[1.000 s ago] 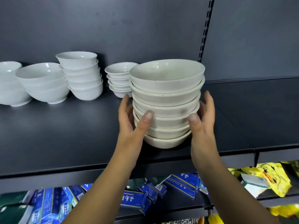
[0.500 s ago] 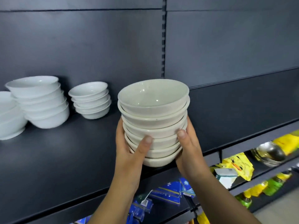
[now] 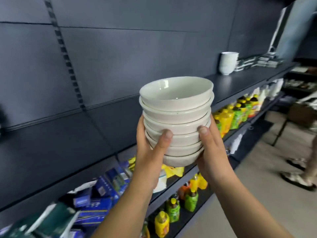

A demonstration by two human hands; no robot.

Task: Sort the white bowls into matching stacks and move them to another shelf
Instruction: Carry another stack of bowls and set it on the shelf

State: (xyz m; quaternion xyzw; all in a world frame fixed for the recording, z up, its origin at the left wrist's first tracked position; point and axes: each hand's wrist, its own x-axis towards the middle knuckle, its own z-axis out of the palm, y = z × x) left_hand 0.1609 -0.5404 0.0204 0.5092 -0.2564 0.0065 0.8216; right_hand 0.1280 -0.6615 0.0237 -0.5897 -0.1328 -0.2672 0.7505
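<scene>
Head cam had you holding the whole stack of white bowls point(image 3: 175, 121) up in the air in front of the dark shelf point(image 3: 60, 152), not resting on anything. I counted roughly six or seven bowls nested together, the top one tipped a little toward you so the inside showed.

Going left to right: down low on the far left there were blue boxes point(image 3: 99, 201) jumbled on the lower shelf, pretty blurry. Then your left hand point(image 3: 151, 155) was wrapped around the left side of the stack, thumb pressed across the front about midway up, fingers hidden behind the bowls. Your right hand point(image 3: 211, 152) did the same on the other side, thumb on the front at about the same height, palm cupped against the lower bowls. So both hands were clamped on the stack, one per side, with the bottom bowl poking out below your thumbs.

Right of that, yellow and green bottles point(image 3: 235, 115) lined the lower shelves. Up on the top shelf, well apart from your stack, a white cup point(image 3: 228, 63) stood upright just beside some flat dark packs point(image 3: 257, 61). At the far right edge somebody's sandalled feet point(image 3: 298, 179) were on the floor, blurred.
</scene>
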